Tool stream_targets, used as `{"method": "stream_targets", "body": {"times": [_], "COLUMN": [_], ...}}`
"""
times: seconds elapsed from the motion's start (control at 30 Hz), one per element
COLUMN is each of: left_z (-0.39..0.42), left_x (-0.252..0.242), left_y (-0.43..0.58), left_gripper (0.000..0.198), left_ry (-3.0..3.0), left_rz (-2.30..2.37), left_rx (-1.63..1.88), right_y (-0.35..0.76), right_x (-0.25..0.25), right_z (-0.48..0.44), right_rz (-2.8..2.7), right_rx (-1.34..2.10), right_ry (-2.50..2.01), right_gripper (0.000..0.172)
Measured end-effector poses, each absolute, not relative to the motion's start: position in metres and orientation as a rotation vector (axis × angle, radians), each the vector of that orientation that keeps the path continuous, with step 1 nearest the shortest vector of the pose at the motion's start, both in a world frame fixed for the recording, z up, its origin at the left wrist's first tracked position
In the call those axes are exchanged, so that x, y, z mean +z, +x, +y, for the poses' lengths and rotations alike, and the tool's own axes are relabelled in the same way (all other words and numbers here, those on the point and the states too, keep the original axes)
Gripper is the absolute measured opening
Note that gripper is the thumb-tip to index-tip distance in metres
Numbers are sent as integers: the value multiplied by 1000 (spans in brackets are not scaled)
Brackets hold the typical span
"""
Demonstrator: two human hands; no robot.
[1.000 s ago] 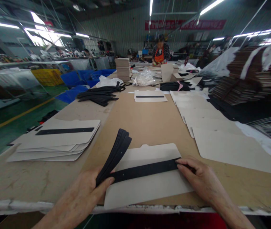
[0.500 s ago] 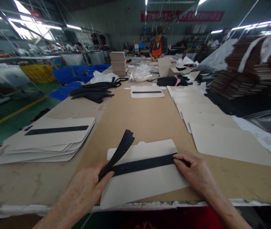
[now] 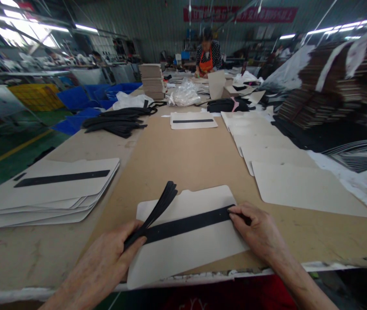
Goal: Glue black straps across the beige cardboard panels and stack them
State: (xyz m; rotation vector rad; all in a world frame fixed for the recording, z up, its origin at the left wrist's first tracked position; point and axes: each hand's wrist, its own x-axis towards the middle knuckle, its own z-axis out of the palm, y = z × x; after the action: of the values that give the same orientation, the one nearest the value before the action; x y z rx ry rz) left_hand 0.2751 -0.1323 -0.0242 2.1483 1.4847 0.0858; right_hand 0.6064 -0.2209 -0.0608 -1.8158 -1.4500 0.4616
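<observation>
A pale board (image 3: 186,254) with a notched top edge lies in front of me at the table's near edge. Across it runs a flat black strip (image 3: 190,222), slanting up to the right. My left hand (image 3: 119,249) is closed round a bundle of black strips (image 3: 162,202) that fans upward, its thumb at the flat strip's left end. The fingers of my right hand (image 3: 254,228) pinch the flat strip's right end, over the board's right edge.
Stacked boards with a black strip (image 3: 57,193) lie at the left. Overlapping plain boards (image 3: 306,189) run along the right. Farther back are black strips (image 3: 115,120), another striped board (image 3: 194,125), a clear plastic bag (image 3: 183,94) and a person in an orange apron (image 3: 206,63).
The whole view has shifted slightly. Both hands keep their places on the strip and board, with little visible change in their grip.
</observation>
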Motion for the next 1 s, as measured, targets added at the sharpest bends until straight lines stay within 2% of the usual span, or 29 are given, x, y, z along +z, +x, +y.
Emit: {"method": "stream_targets", "body": {"times": [0.33, 0.67, 0.73, 0.87, 1.0], "left_z": [-132, -169, -174, -172, -166], "left_x": [-26, 22, 26, 20, 12], "left_y": [275, 278, 277, 277, 279], "left_gripper": [37, 18, 21, 16, 20], "left_ry": [2087, 2070, 2073, 2088, 2031], "left_rz": [1478, 1239, 1185, 1276, 1391], "left_rx": [75, 162, 147, 142, 54], "right_y": [606, 619, 621, 622, 621], "right_x": [-62, -83, -86, -86, -84], "right_z": [-222, -226, -225, -225, -224], "right_rz": [-1525, -1641, -1672, -1695, -1722], "right_rx": [408, 135, 127, 111, 72], "right_ry": [-1829, -1856, -1840, -1820, -1789], "right_gripper": [22, 26, 26, 29, 30]}}
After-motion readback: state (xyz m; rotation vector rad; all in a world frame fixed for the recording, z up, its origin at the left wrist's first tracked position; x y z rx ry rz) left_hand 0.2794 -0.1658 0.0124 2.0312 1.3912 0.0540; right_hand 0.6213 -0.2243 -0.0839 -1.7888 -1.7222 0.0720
